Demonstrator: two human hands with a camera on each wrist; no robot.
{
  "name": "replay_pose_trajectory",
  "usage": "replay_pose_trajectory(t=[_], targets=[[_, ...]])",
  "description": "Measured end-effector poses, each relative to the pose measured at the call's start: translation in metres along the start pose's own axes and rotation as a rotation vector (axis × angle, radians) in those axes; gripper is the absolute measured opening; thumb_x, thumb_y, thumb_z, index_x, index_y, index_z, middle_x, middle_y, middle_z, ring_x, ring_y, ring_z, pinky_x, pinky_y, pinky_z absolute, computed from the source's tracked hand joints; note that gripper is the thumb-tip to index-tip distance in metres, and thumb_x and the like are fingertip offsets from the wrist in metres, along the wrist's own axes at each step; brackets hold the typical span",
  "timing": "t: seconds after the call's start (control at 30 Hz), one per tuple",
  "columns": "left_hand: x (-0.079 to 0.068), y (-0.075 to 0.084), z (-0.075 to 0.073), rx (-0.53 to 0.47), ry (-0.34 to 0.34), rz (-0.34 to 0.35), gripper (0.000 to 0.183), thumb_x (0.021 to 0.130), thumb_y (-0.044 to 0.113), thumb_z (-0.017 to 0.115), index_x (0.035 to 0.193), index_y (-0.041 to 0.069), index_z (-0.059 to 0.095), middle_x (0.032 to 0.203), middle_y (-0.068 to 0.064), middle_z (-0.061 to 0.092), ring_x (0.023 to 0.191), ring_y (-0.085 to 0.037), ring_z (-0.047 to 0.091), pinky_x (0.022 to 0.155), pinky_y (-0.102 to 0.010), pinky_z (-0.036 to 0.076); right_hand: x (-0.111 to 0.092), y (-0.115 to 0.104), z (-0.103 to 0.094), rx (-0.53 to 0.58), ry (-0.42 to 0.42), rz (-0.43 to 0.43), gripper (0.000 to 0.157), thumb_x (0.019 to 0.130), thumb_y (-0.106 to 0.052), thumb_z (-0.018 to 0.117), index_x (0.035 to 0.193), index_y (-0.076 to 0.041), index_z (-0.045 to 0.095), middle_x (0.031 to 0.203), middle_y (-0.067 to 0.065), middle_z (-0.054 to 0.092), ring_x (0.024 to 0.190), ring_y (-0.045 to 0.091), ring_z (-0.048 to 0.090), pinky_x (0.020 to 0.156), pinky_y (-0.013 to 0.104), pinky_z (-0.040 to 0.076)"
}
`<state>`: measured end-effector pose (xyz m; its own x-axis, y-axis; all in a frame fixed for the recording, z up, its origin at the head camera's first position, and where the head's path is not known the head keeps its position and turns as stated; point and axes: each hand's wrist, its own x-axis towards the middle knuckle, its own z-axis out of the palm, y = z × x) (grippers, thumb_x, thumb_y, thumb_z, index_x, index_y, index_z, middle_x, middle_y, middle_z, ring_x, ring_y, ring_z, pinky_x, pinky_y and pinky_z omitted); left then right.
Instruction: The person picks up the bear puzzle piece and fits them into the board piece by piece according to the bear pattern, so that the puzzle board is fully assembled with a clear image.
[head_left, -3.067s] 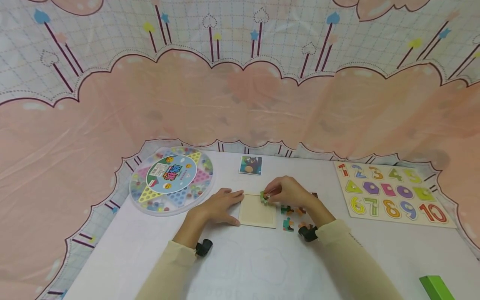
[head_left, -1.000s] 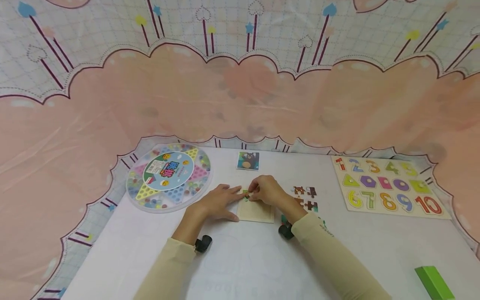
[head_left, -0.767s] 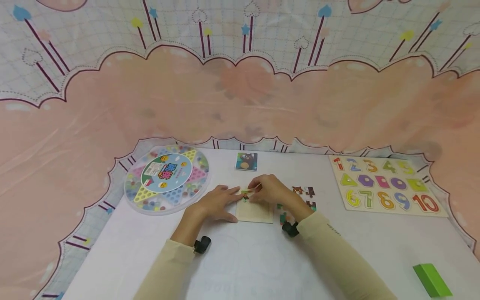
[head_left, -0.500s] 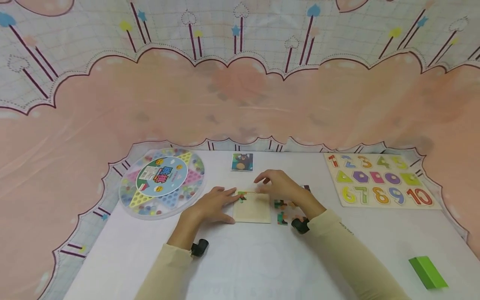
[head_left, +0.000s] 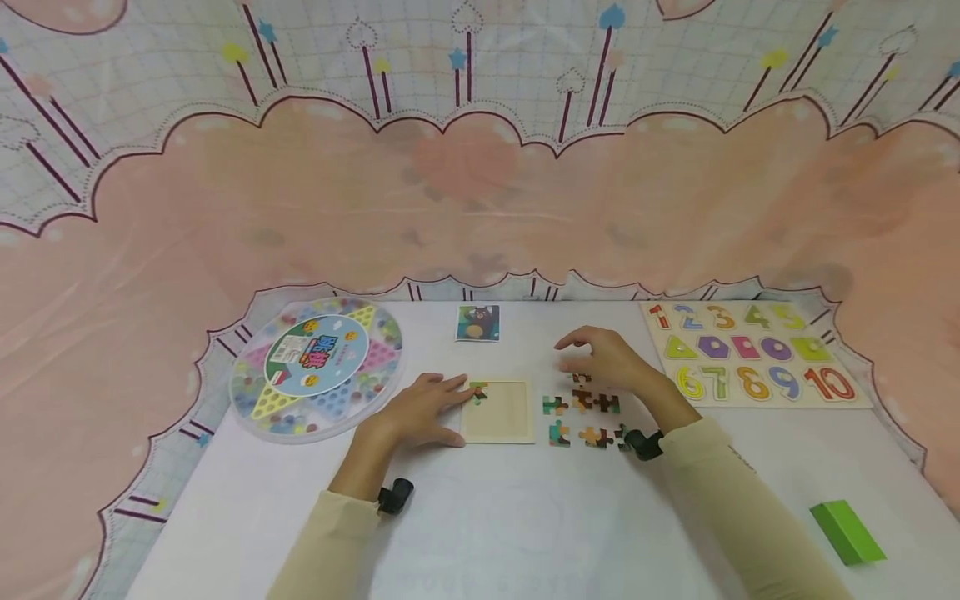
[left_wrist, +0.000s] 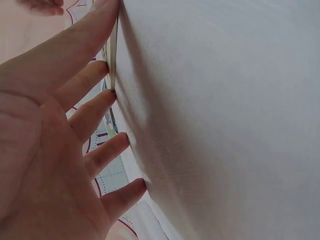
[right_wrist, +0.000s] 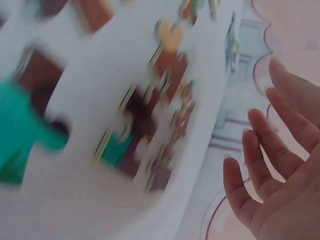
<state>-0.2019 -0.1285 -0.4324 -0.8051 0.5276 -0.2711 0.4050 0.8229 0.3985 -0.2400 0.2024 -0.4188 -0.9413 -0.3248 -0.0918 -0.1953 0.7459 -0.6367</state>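
A shallow wooden puzzle tray (head_left: 501,414) lies on the white table, with one green-and-brown jigsaw piece (head_left: 478,395) in its far left corner. My left hand (head_left: 420,410) rests at the tray's left edge, fingers spread; the index fingertip is at that piece and the thumb at the near corner. In the left wrist view its fingers (left_wrist: 92,112) reach down to the tabletop. My right hand (head_left: 603,358) is raised over the far end of several loose jigsaw pieces (head_left: 597,437), right of the tray. Its fingers (right_wrist: 262,135) are loosely bent and hold nothing.
A bear picture card (head_left: 477,323) lies behind the tray. On the left is a round Chinese checkers set (head_left: 318,367) with marbles. A number and shape board (head_left: 750,354) lies at the back right, and a green block (head_left: 847,532) at the front right.
My right hand brought a green piece to the tray's far left corner, let it go there and moved right over the loose pieces. My left hand has stayed at the tray.
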Motion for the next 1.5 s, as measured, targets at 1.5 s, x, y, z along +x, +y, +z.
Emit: replay_pose_trajectory(t=[1.5], targets=[[0.000, 0.001, 0.001, -0.024, 0.006, -0.012, 0.080, 0.081, 0.037, 0.085, 0.151, 0.025, 0.050, 0.167, 0.000, 0.036, 0.155, -0.038, 0.029, 0.121, -0.060, 0.035, 0.001, 0.035, -0.003, -0.085, -0.070, 0.101, 0.018, 0.092, -0.014, 0.075, 0.110, -0.012, 0.077, 0.124, 0.015, 0.070, 0.117, 0.033, 0.061, 0.106, 0.053, 0.050]])
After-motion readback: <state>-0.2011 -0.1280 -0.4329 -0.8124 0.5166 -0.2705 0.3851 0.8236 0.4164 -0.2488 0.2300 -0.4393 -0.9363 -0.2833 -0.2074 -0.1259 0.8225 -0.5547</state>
